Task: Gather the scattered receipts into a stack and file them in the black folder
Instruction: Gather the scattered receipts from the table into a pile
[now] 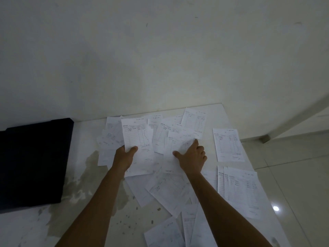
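A white table (85,175) carries the closed black folder (33,163) at left, its contents unseen. Scattered receipts (170,189) overlap beside it. The left hand (124,155) pinches 1 receipt (136,134); the right hand (193,157) presses another, fingers seemingly relaxed.

Left hand (124,155) pinches a receipt (136,135); right hand (191,157) presses scattered receipts (178,189) on a white worktop (85,220) beside a black folder (32,166).
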### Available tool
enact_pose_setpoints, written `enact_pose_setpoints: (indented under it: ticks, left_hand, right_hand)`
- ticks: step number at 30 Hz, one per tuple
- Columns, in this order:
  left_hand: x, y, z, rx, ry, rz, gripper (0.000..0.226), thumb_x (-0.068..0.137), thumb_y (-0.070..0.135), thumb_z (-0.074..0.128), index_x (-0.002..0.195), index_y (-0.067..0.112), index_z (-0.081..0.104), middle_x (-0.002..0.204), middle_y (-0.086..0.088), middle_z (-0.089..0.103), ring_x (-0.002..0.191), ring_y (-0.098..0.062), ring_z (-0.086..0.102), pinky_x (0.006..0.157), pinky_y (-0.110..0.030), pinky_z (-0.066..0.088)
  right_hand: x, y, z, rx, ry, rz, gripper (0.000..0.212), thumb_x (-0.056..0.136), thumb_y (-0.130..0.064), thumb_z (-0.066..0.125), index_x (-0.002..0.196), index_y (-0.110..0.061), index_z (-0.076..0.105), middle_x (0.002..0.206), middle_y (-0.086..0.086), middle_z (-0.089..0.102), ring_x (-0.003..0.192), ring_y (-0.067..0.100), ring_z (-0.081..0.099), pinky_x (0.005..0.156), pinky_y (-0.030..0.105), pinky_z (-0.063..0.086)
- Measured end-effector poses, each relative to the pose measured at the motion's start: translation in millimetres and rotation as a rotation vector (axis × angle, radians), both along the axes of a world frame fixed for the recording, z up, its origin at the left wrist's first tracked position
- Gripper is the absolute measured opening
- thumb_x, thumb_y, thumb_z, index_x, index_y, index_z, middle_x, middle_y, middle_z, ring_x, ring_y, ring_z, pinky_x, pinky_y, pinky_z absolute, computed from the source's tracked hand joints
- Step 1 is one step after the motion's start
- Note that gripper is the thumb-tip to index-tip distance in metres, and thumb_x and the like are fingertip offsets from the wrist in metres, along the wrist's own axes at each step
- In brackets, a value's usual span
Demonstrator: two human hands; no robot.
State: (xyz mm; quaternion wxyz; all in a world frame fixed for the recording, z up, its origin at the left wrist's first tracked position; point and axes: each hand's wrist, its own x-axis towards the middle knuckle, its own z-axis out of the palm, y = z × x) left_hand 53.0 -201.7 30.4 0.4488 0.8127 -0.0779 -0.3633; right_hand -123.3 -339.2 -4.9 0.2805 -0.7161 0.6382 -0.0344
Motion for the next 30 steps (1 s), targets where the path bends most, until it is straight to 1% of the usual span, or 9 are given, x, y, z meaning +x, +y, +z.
enact_pose_setpoints:
  ticks: [4,7,9,13,16,21,23,26,30]
  left_hand:
    - [9,-2,-3,0.045,0.027,-0.008,0.045,0.095,0.021,0.060,0.138,0.008,0.053,0.138,-0.012,0.058,0.123,-0.030,0.055,0.095,-0.030,0.042]
    - [19,0,-7,0.043,0.086,0.005,0.045,0.094,0.023,0.061,0.137,0.010,0.054,0.136,-0.011,0.059,0.120,-0.031,0.056,0.101,-0.037,0.044]
    - [23,1,-10,0.040,0.118,0.004,0.045,0.094,0.024,0.062,0.137,0.012,0.054,0.136,-0.010,0.060,0.119,-0.030,0.057,0.104,-0.041,0.045]
    - [30,5,-15,0.010,0.179,0.005,0.047,0.094,0.025,0.063,0.138,0.014,0.053,0.135,-0.008,0.059,0.121,-0.029,0.056,0.107,-0.044,0.042]
    - [32,7,-18,-0.021,0.225,0.005,0.046,0.093,0.025,0.063,0.138,0.015,0.054,0.133,-0.008,0.061,0.118,-0.029,0.057,0.107,-0.047,0.043]
    - [37,14,-19,-0.050,0.235,0.048,0.046,0.094,0.027,0.063,0.137,0.015,0.055,0.129,-0.008,0.062,0.117,-0.029,0.058,0.106,-0.046,0.044]
    - [40,19,-18,-0.070,0.248,0.086,0.044,0.093,0.028,0.063,0.135,0.015,0.056,0.126,-0.009,0.064,0.113,-0.029,0.060,0.103,-0.045,0.046]
    - [45,26,-16,-0.108,0.289,0.140,0.044,0.090,0.034,0.066,0.131,0.017,0.060,0.122,-0.011,0.067,0.107,-0.030,0.063,0.099,-0.049,0.049]
    - [43,23,-8,-0.206,0.394,0.163,0.044,0.088,0.034,0.069,0.129,0.022,0.060,0.121,-0.007,0.068,0.110,-0.030,0.063,0.100,-0.050,0.049]
  right_hand:
    - [22,-7,-2,0.024,-0.074,-0.028,0.084,0.080,-0.050,0.079,0.143,-0.012,0.037,0.137,0.013,0.053,0.127,0.034,0.051,0.109,0.044,0.035]
    - [37,-9,-1,0.049,-0.100,-0.048,0.070,0.081,-0.050,0.077,0.132,-0.015,0.047,0.131,0.011,0.054,0.123,0.033,0.051,0.107,0.044,0.036]
    - [45,-9,0,0.083,-0.169,-0.071,0.067,0.082,-0.049,0.077,0.134,-0.016,0.049,0.132,0.011,0.052,0.125,0.033,0.050,0.108,0.044,0.036]
    - [65,-12,5,0.274,-0.554,-0.141,0.077,0.086,-0.034,0.079,0.148,-0.014,0.037,0.150,0.009,0.051,0.138,0.032,0.049,0.112,0.042,0.040]
    - [76,-14,7,0.349,-0.568,-0.104,0.073,0.090,-0.031,0.076,0.150,-0.012,0.039,0.152,0.009,0.051,0.139,0.031,0.049,0.113,0.040,0.040]
    - [68,-18,5,0.336,-0.619,-0.104,0.062,0.091,-0.019,0.074,0.147,-0.018,0.047,0.145,0.005,0.058,0.134,0.030,0.054,0.109,0.040,0.043]
    - [55,-24,6,0.363,-0.706,-0.104,0.059,0.090,-0.014,0.074,0.145,-0.019,0.051,0.140,0.003,0.061,0.130,0.028,0.057,0.108,0.039,0.047]
    - [31,-29,14,0.457,-0.886,-0.087,0.052,0.092,-0.012,0.072,0.141,-0.020,0.054,0.134,-0.002,0.064,0.121,0.023,0.063,0.097,0.035,0.054]
    - [8,-28,22,0.586,-0.954,-0.052,0.049,0.093,-0.017,0.070,0.139,-0.022,0.054,0.134,0.000,0.067,0.119,0.025,0.066,0.098,0.047,0.057]
